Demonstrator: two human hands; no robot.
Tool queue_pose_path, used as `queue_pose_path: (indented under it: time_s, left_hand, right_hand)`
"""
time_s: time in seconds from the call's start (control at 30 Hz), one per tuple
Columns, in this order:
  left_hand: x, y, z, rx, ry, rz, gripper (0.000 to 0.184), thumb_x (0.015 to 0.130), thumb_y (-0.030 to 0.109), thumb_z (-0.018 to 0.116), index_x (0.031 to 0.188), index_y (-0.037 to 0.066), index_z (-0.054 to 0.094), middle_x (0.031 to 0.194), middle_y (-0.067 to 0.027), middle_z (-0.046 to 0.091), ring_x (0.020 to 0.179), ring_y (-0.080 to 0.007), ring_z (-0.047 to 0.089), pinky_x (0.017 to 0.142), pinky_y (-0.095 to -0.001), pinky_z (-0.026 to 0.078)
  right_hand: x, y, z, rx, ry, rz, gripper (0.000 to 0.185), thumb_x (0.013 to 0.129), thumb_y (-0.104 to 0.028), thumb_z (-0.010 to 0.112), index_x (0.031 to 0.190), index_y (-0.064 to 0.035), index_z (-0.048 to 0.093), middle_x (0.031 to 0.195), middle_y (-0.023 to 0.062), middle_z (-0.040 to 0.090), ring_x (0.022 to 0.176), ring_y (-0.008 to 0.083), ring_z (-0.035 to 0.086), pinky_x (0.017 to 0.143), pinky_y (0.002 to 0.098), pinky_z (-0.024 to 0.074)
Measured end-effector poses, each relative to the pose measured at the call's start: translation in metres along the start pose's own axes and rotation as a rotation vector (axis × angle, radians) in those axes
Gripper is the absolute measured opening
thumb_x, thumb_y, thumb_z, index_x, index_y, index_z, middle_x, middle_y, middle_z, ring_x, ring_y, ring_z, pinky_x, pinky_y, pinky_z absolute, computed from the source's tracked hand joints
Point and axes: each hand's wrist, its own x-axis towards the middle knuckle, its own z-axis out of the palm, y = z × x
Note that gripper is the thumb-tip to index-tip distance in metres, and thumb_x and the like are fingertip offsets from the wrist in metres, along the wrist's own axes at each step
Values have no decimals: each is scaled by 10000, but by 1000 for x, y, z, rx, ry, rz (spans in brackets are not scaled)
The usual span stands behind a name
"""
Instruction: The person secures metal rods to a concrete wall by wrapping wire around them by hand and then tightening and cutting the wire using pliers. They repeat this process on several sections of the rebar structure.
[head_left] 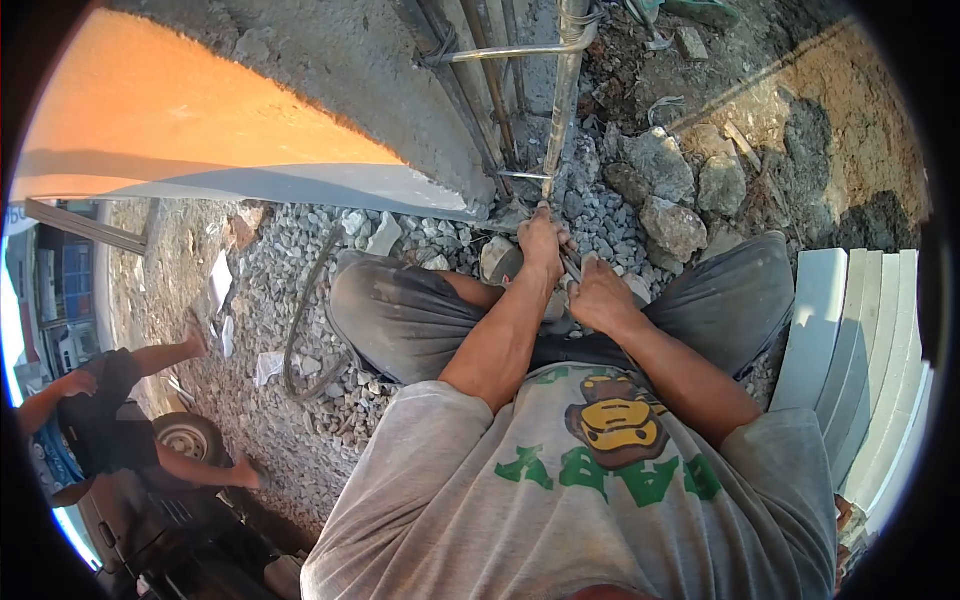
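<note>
My left hand (pixel 543 243) is closed at the foot of a steel reinforcing bar (pixel 560 120), its fingertips against the bar's lower end. What it grips is partly hidden by the fingers. Just to the right and nearer my body, my right hand (pixel 600 293) is closed round a dark metal hand tool (pixel 572 267), whose end points toward my left hand. The tool's exact kind is hard to make out. A bent steel stirrup (pixel 515 52) links the upright bars above, and a lower stirrup (pixel 527 175) crosses close to my left fingers.
A concrete wall (pixel 330 90) stands at upper left. Rubble stones (pixel 672 228) lie to the right, and grey gravel (pixel 300 260) spreads left. A hose-like loop (pixel 292 350) rests on it. Stacked pale slabs (pixel 825 330) stand at right. Another person (pixel 100 400) is beside a vehicle wheel (pixel 188 440).
</note>
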Motion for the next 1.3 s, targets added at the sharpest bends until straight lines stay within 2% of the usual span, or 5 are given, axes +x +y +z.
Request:
queue_pose_path:
  time_s: [0.4, 0.67, 1.0, 1.2, 1.3]
  left_hand:
    - [-9, 5, -19, -168, -207, -146, 186, 909, 279, 579, 924, 95, 553, 643, -7, 512, 611, -174, 538, 575, -363, 465]
    - [-1, -12, -9, 136, 123, 42, 214, 923, 256, 543, 790, 105, 470, 601, -23, 450, 449, -165, 440, 455, -349, 451]
    - [-22, 11, -17, -144, -240, -124, 197, 895, 285, 585, 953, 97, 584, 794, -48, 592, 745, -229, 614, 718, -414, 531]
    - [-7, -1, -17, -277, -319, -215, 267, 946, 290, 481, 743, 134, 405, 569, 5, 353, 495, -154, 364, 539, -398, 428]
    - [-4, -4, -5, -79, -88, -119, 275, 956, 282, 450, 743, 115, 400, 565, -4, 376, 489, -164, 397, 479, -388, 419]
  right_hand:
    - [6, 13, -20, 1149, -691, 231, 405, 880, -363, 632, 852, 40, 608, 637, 66, 594, 519, 187, 596, 426, 316, 489]
    - [-10, -2, 35, -113, 396, -87, 313, 732, -143, 587, 958, 71, 561, 829, 218, 646, 863, 406, 634, 843, 470, 493]
    - [-3, 10, -22, 1340, -653, 99, 339, 883, -339, 632, 906, 0, 627, 656, 28, 567, 547, 133, 556, 462, 276, 457]
    - [-16, -12, -28, 530, -379, 247, 386, 795, -298, 695, 946, 41, 588, 744, 86, 601, 650, 213, 619, 629, 330, 545]
    - [-26, -17, 12, -228, 335, -64, 431, 720, -127, 636, 1070, 82, 497, 960, 233, 620, 876, 380, 648, 832, 434, 512]
